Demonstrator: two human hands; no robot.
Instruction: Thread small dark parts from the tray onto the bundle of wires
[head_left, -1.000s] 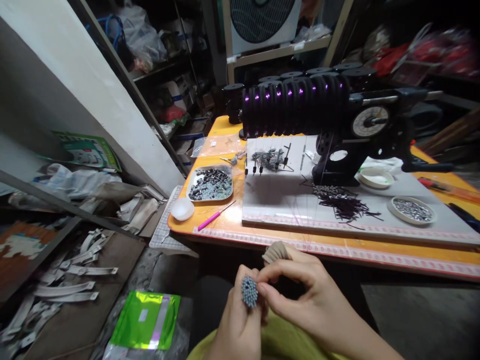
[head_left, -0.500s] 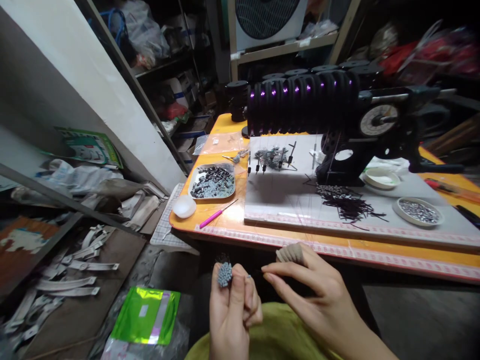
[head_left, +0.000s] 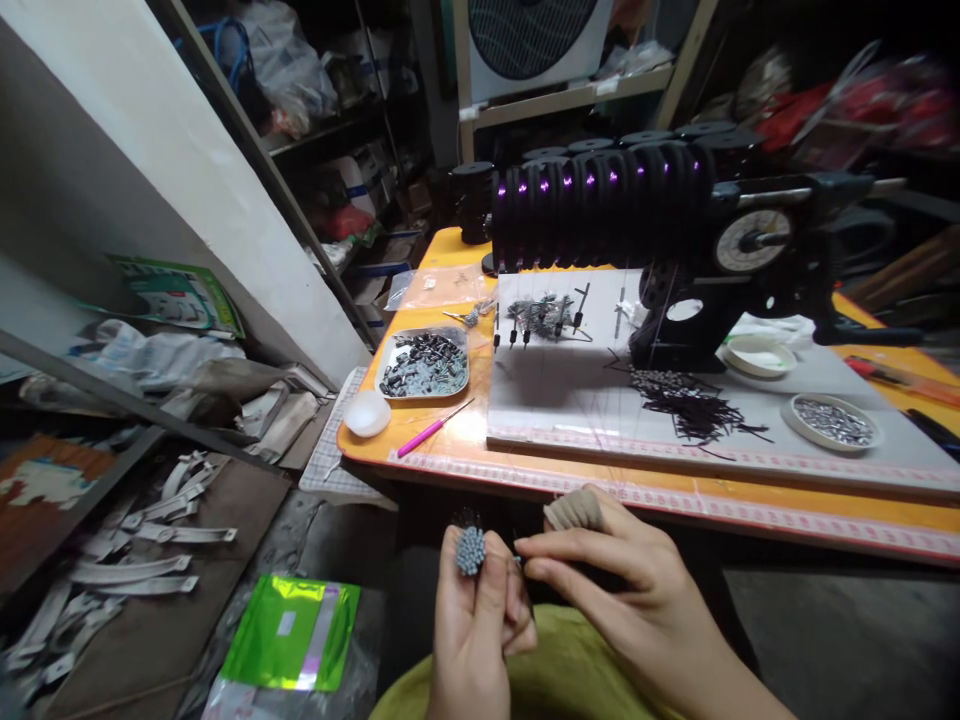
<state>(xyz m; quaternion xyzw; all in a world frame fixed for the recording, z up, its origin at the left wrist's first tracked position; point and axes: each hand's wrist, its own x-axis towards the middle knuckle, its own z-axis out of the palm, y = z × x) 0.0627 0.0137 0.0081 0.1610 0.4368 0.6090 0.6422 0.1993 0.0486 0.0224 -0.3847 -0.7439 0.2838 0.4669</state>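
My left hand [head_left: 480, 610] is closed around a tight bundle of thin grey-blue rods [head_left: 470, 551], their round ends facing up beside the thumb and fine dark hairs sticking out behind. Against its curled fingers comes my right hand [head_left: 637, 575], with thumb and index fingertips pinched together at a tiny blue tip. Whatever lies between those fingertips is too small to name. A beige wrap [head_left: 576, 510] covers one finger of the right hand. Both hands are held low, in front of the table edge and over a green garment [head_left: 559, 655].
On the orange table [head_left: 360, 440] stand a black machine with purple threads [head_left: 600, 215], a tray of small dark and grey pieces [head_left: 424, 365], a pink-handled hook [head_left: 431, 430], a white cup [head_left: 367, 413], a pile of black strips [head_left: 697, 410] and a dish of silvery bits [head_left: 834, 422].
My left hand has shifted right with the bundle. My right hand has edged left, and its fingertips now meet the left hand's fingers where there was a gap.
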